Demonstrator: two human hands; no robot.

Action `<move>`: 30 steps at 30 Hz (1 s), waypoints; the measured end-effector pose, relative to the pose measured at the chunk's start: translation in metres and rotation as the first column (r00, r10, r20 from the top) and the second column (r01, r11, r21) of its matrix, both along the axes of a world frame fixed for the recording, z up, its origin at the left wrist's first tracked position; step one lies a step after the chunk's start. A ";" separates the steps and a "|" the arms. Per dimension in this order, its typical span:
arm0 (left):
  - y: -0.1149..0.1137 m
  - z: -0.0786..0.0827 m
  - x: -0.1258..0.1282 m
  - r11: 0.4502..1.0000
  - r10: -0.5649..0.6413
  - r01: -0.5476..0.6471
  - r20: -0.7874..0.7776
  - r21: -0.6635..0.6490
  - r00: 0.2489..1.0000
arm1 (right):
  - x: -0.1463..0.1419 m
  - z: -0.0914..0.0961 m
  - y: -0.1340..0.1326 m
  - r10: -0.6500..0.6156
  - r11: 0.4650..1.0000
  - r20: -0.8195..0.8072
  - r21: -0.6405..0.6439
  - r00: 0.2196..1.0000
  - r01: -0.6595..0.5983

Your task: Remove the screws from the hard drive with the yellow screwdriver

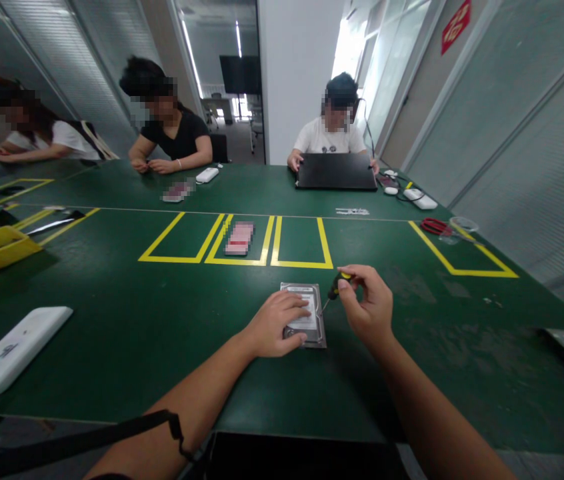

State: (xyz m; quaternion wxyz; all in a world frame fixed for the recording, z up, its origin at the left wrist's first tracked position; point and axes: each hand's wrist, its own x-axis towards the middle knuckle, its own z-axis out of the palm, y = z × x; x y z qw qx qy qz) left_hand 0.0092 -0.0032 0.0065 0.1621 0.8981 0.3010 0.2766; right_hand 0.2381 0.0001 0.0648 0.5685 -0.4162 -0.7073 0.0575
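A silver hard drive (316,333) with a white label lies flat on the green table in front of me. My left hand (282,323) rests on its left part, fingers stretched across the label and thumb near the lower edge. In my right hand (369,300) is a small black and yellow screwdriver (335,287), pinched by its handle. The shaft slants down to the left, and its tip is at the drive's right edge. Whether the tip sits in a screw is too small to tell.
Yellow tape frames (302,265) mark the green table (187,347); a pink phone-like object (240,239) lies in one. A white device (12,350) and yellow bins (5,245) are at left. Red cable (435,227) lies at right. Across the table sit several people, one holding a black panel (337,171).
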 end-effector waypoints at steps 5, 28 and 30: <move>-0.001 0.001 0.000 1.000 0.009 -0.009 -0.004 0.003 1.000 | -0.002 0.004 0.001 0.008 0.998 0.008 0.065 1.000 -0.008; -0.001 0.000 0.000 1.000 0.007 -0.007 -0.010 0.007 1.000 | -0.003 0.005 0.000 -0.027 0.996 0.040 0.087 0.999 0.023; -0.001 -0.002 0.000 1.000 0.007 -0.007 -0.010 0.007 1.000 | -0.002 0.006 -0.001 -0.031 0.996 0.042 0.082 0.999 0.028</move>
